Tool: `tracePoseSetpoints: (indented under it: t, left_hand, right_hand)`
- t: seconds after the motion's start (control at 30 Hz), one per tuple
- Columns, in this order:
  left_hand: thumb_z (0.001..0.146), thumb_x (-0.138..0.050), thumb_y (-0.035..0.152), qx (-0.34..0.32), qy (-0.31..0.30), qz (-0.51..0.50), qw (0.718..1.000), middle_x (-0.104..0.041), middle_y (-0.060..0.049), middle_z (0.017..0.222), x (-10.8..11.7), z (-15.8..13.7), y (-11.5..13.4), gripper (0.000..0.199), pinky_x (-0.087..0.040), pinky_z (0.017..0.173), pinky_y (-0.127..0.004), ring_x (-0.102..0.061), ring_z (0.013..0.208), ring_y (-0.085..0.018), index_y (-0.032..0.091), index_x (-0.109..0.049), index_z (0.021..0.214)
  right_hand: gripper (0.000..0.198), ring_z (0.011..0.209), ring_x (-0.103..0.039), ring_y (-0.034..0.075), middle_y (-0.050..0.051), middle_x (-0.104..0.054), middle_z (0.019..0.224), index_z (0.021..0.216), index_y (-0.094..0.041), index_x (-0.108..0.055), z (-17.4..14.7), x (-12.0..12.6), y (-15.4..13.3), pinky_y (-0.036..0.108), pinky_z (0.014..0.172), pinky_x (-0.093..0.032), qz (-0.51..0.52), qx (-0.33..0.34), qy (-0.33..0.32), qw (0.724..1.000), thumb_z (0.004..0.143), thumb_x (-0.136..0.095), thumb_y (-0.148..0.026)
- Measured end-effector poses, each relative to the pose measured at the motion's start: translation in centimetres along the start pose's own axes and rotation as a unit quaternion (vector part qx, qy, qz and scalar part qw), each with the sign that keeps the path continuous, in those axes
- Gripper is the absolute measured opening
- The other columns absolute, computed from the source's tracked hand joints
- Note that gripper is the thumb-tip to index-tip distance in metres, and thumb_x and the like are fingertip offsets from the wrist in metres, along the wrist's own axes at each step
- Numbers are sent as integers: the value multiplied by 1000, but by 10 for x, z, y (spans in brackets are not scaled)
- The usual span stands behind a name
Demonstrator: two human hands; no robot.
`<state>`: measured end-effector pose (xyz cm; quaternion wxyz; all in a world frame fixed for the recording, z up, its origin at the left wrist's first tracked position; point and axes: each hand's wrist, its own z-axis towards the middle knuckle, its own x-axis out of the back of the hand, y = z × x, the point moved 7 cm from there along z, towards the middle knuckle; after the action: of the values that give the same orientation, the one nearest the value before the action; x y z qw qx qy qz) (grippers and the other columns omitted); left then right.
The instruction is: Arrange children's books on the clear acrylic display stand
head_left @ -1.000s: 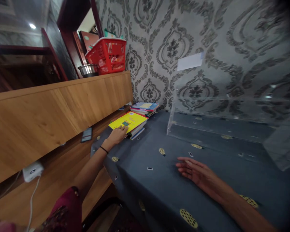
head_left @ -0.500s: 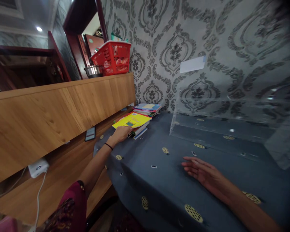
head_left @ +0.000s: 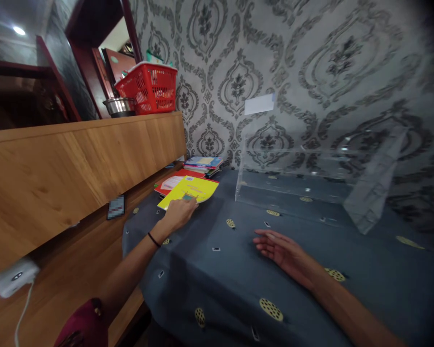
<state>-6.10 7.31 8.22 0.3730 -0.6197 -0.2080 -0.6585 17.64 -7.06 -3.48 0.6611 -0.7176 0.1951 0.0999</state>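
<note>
My left hand (head_left: 181, 212) grips the near edge of a thin yellow book (head_left: 188, 189), thumb on its cover. The book is lifted at a slant in front of a pile, where a red-covered book (head_left: 162, 184) shows beneath. Behind that, a second stack of books (head_left: 203, 163) lies against the wall. Over the tablecloth, my right hand (head_left: 280, 249) is held with fingers stretched out and nothing in it. Beyond the right hand stands a clear acrylic rack (head_left: 275, 168) with tiers.
A dark blue patterned cloth (head_left: 210, 270) covers the table. Along the left runs a wooden cabinet (head_left: 94, 159) bearing a red basket (head_left: 155, 86) and a steel pot (head_left: 119, 106). A white device (head_left: 16, 277) with a cable sits lower left.
My left hand has pulled the yellow book off its pile toward me, uncovering the red book. The camera view has turned right. My right hand stays open over the table.
</note>
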Motion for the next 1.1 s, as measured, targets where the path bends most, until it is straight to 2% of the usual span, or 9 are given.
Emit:
tracePoseSetpoints:
  t: [0.2, 0.33, 0.5, 0.63, 0.7, 0.77, 0.87, 0.97, 1.1]
  left_hand:
    - [106, -31, 30, -82, -19, -28, 996, -74, -15, 105, 9, -19, 65, 32, -55, 81, -39, -73, 96, -29, 16, -58, 116]
    - [102, -36, 21, -140, -42, -146, 978, -73, -16, 100, 8, -32, 118, 24, -54, 80, -38, -72, 93, -28, 14, -58, 108]
    - [93, -43, 13, -185, 10, -376, 908, -73, -10, 101, 6, -29, 164, 27, -53, 83, -34, -69, 95, -23, 17, -56, 117]
    - [99, -43, 28, -199, -21, -517, 832, -74, -5, 93, 0, -18, 175, 31, -53, 82, -31, -70, 87, -18, 19, -54, 127]
    - [102, -41, 35, -222, -32, -528, 820, -74, -8, 104, -5, -13, 175, 35, -54, 88, -33, -70, 97, -19, 17, -54, 129]
    - [101, -42, 36, -248, -18, -488, 837, -68, -13, 128, -15, -7, 173, 38, -49, 104, -39, -63, 121, -23, 17, -53, 132]
    - [100, -45, 36, -280, -12, -400, 873, -47, -15, 154, -40, 8, 168, 50, -33, 120, -43, -42, 144, -24, 17, -42, 146]
    - [101, -42, 39, -264, -41, -314, 911, -37, -14, 161, -71, 31, 158, 56, -24, 125, -46, -30, 151, -24, 16, -36, 151]
    - [104, -33, 40, -213, -48, -211, 953, -37, -9, 162, -92, 64, 134, 53, -23, 124, -46, -30, 152, -22, 20, -37, 152]
  right_hand:
    - [32, 97, -72, 23, 11, -77, 106, 105, -20, -78, -1, -7, 4, 36, 92, -56, 0, -10, -49, 999, 81, -79, -42]
    - [40, 109, -70, 25, 13, -74, 117, 111, -19, -76, -3, -18, 11, 40, 99, -52, 16, -31, -101, 994, 88, -71, -51]
    - [46, 99, -72, 22, 11, -76, 110, 109, -20, -73, -1, -16, 15, 38, 94, -54, 32, -21, -100, 994, 93, -59, -61]
    - [55, 94, -74, 26, 11, -78, 104, 110, -19, -71, 1, -3, 16, 41, 93, -55, 43, -39, -60, 996, 94, -50, -67]
    - [60, 89, -75, 27, 11, -79, 100, 109, -18, -72, 2, 3, 14, 42, 90, -56, 58, -43, -34, 997, 93, -46, -70]
    - [62, 91, -75, 28, 11, -79, 102, 110, -18, -72, 1, 6, 9, 42, 90, -56, 66, -30, -17, 997, 93, -44, -72]
    - [54, 101, -73, 28, 10, -78, 109, 111, -19, -73, -1, 8, 2, 42, 96, -54, 58, -13, -10, 998, 92, -53, -66]
    - [38, 103, -72, 26, 8, -78, 110, 109, -20, -75, -2, 12, 1, 39, 98, -52, 47, -4, 17, 999, 83, -73, -48]
    - [40, 96, -74, 23, 7, -78, 107, 113, -20, -74, -2, 17, 4, 36, 93, -54, 51, -6, 44, 998, 75, -81, -32]
